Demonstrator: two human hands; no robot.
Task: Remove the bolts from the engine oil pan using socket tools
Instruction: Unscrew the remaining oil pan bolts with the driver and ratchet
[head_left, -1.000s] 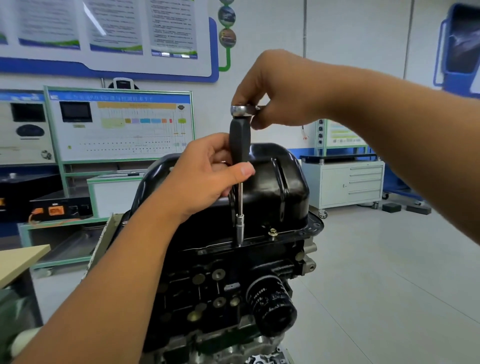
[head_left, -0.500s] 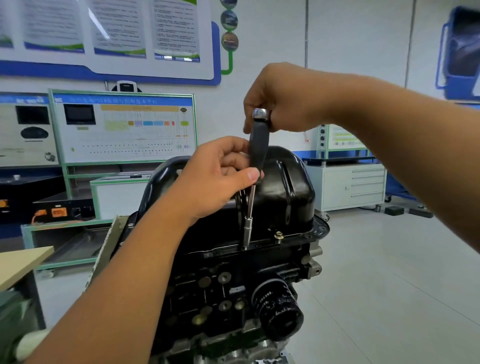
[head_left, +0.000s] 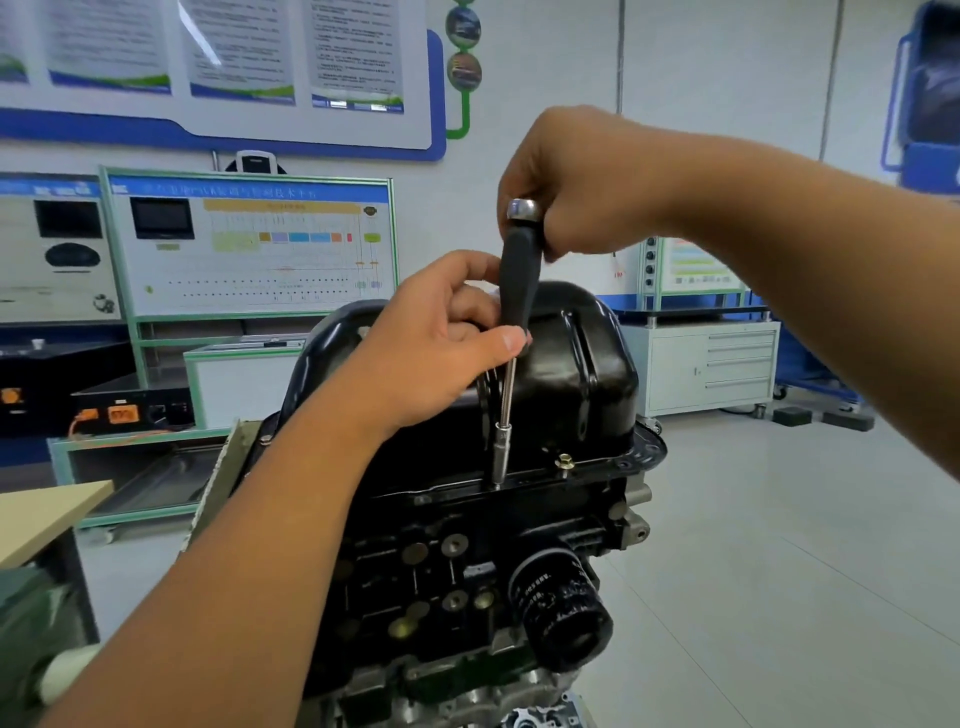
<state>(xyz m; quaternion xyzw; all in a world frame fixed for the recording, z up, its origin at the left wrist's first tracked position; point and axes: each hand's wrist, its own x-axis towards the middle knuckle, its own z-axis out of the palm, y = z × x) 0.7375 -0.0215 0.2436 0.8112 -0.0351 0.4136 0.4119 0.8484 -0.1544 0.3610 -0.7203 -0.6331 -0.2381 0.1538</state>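
Socket driver (head_left: 517, 291) now tilts; both hands (head_left: 441, 338) grip unchanged.

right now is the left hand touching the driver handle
Touching: the head view shows the left hand with thumb pressed on the driver handle.

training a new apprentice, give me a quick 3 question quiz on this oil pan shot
1. True or false: the socket at the driver's tip sits down on the oil pan flange.
2. Which hand holds the top of the driver handle? A) left hand B) right hand
3. Fill in: a brass-coloured bolt stands on the flange to the ___ of the socket.

Key: 1 true; 2 B, while the left hand pinches the handle's lower end; 3 right.
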